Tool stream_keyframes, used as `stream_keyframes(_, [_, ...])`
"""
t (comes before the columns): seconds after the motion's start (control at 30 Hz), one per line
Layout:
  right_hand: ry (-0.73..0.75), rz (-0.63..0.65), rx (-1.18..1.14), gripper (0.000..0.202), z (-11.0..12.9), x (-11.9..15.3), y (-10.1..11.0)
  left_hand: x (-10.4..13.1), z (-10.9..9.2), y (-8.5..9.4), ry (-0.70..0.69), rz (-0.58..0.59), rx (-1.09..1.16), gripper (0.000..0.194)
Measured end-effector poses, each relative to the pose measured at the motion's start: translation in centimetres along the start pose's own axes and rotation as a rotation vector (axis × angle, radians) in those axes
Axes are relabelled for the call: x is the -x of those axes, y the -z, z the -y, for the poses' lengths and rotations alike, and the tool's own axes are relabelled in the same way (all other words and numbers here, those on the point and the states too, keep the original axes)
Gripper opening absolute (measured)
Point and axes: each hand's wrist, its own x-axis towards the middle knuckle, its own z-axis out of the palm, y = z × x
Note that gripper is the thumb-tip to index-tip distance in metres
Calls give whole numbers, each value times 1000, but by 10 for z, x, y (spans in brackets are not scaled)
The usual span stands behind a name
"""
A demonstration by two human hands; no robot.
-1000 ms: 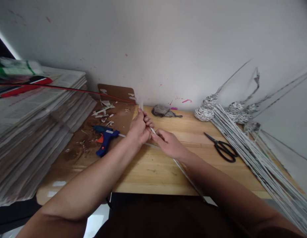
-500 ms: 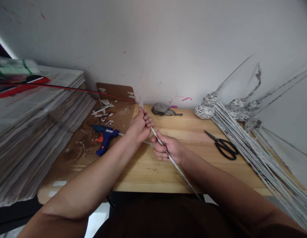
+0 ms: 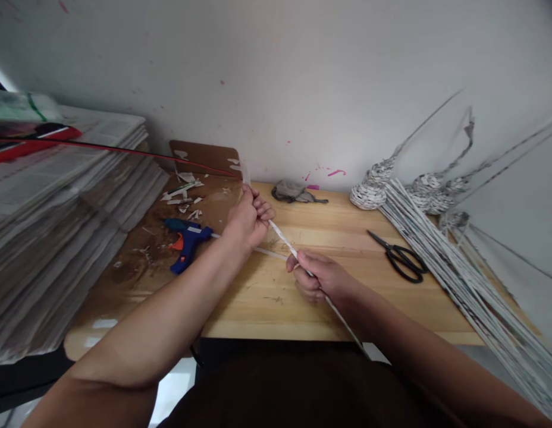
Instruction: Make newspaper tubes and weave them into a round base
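A thin rolled paper tube [image 3: 282, 238] runs slantwise between my two hands and on down past the table's front edge. My left hand [image 3: 250, 220] pinches its upper end, where a pale flat strip of paper [image 3: 245, 174] sticks up above the fingers. Lower down, my right hand [image 3: 316, 275] is wrapped round the tube. Behind my left forearm lies a blue glue gun [image 3: 189, 241] with an orange trigger. A white glue stick [image 3: 269, 252] shows beyond the forearm, between the hands.
Stacked newspapers [image 3: 93, 178] fill the left side, near paper scraps [image 3: 182, 193]. Black scissors [image 3: 403, 261] lie to the right, beside a bundle of paper tubes [image 3: 441, 267]. Woven paper pieces [image 3: 369, 193] stand against the wall. A grey rag [image 3: 294, 192] lies at the back.
My right hand has slid down along the paper tube, away from my left hand, so more of the tube shows between them. My left hand keeps its pinch.
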Motion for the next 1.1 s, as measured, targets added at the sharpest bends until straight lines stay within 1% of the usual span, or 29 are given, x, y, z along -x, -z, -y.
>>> stream_keyframes(0.03, [-39, 79, -137, 35, -2, 0, 1, 0, 0, 0, 8, 6, 4, 45])
stream_keyframes(0.1, [-78, 178, -292, 33, -3, 2, 3, 1, -1, -1, 20, 12, 11, 45])
stream_keyframes(0.17, [-91, 197, -290, 39, -2, 3, 4, 2, -2, -3, 20, 5, 18, 46])
stream_keyframes(0.2, [-83, 160, -223, 43, 0, 4, 4, 3, -3, -4, 12, -5, 20, 46])
stream_keyframes(0.23, [-64, 89, -117, 47, 4, 4, 4, 3, -3, -4, 1, -18, 20, 46])
stream_keyframes(0.33, [29, -188, 261, 51, 17, -1, 1, 4, -2, -5, -28, -45, 2, 46])
stream_keyframes(0.37, [64, -249, 372, 49, 22, -3, 0, 4, -1, -5, -31, -46, -9, 46])
stream_keyframes(0.47, [222, -334, 777, 37, 32, -13, -7, 3, 3, -3, -34, -55, -33, 47])
stream_keyframes(0.53, [314, -401, 1062, 31, 33, -19, -11, 2, 4, -2, -45, -63, -37, 47])
stream_keyframes(0.57, [331, -432, 1150, 29, 32, -21, -12, 1, 5, -1, -50, -65, -38, 47])
stream_keyframes(0.6, [336, -451, 1181, 29, 31, -22, -13, 1, 5, -1, -52, -66, -40, 46])
stream_keyframes(0.63, [334, -450, 1150, 29, 28, -23, -13, 1, 5, -1, -51, -63, -42, 46])
stream_keyframes(0.67, [326, -423, 1061, 31, 26, -23, -12, 1, 5, 0, -48, -60, -43, 46])
stream_keyframes(0.73, [271, -296, 742, 38, 22, -23, -9, 1, 4, -1, -37, -52, -41, 46])
stream_keyframes(0.8, [157, -130, 357, 44, 19, -23, -6, 2, 5, -1, -27, -44, -36, 46])
stream_keyframes(0.83, [103, -59, 200, 45, 18, -23, -4, 2, 5, -1, -22, -40, -34, 45])
stream_keyframes(0.87, [70, -7, 91, 44, 18, -23, -3, 2, 6, -1, -17, -38, -33, 44])
stream_keyframes(0.9, [59, 15, 38, 44, 18, -23, -2, 2, 6, 0, -12, -38, -33, 44])
stream_keyframes(0.93, [63, 9, 45, 43, 19, -23, -2, 2, 6, 0, -8, -38, -33, 43])
stream_keyframes(0.97, [83, -27, 111, 43, 21, -24, -3, 1, 7, 0, -3, -39, -32, 43])
stream_keyframes(1.0, [124, -88, 229, 41, 23, -25, -4, 1, 7, 0, 1, -41, -31, 43])
stream_keyframes(1.1, [317, -317, 646, 31, 27, -29, -8, 1, 7, 1, 0, -44, -20, 43])
